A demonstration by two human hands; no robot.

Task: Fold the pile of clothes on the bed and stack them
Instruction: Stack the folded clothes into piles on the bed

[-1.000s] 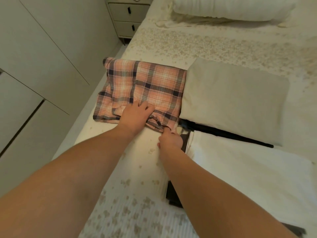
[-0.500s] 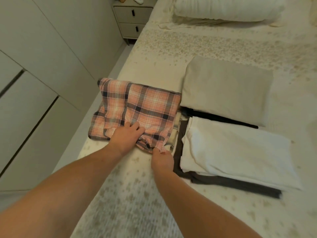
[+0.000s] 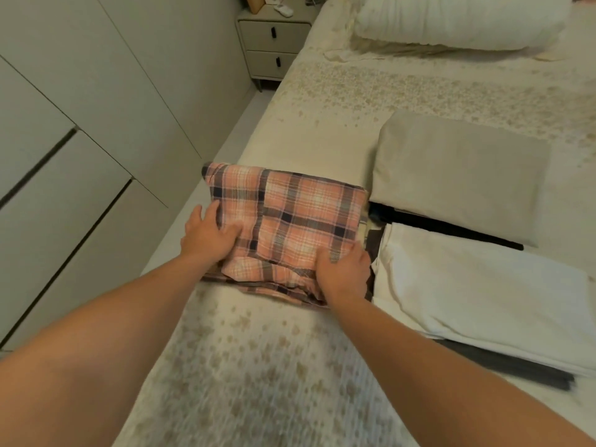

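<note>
A pink plaid shirt (image 3: pixel 290 221) lies folded into a rough square near the left edge of the bed (image 3: pixel 274 366). My left hand (image 3: pixel 206 235) rests flat on its left side with the fingers spread. At the shirt's near right corner my right hand (image 3: pixel 343 269) grips the fabric, thumb on top and fingers curled down out of sight. To the right lie a folded beige garment (image 3: pixel 461 175) and a folded white garment (image 3: pixel 477 285). The white one sits on a dark grey piece (image 3: pixel 509 369).
A black item (image 3: pixel 451 229) shows between the beige and white garments. A white pillow (image 3: pixel 451 21) lies at the head of the bed. A nightstand (image 3: pixel 274 43) stands at the far left, and wardrobe doors (image 3: pixel 80 124) run close along the bed's left side.
The shirt has been folded over into a smaller, squarer shape. My left hand slid to its left side, and my right hand moved from the loose near hem onto the near right corner.
</note>
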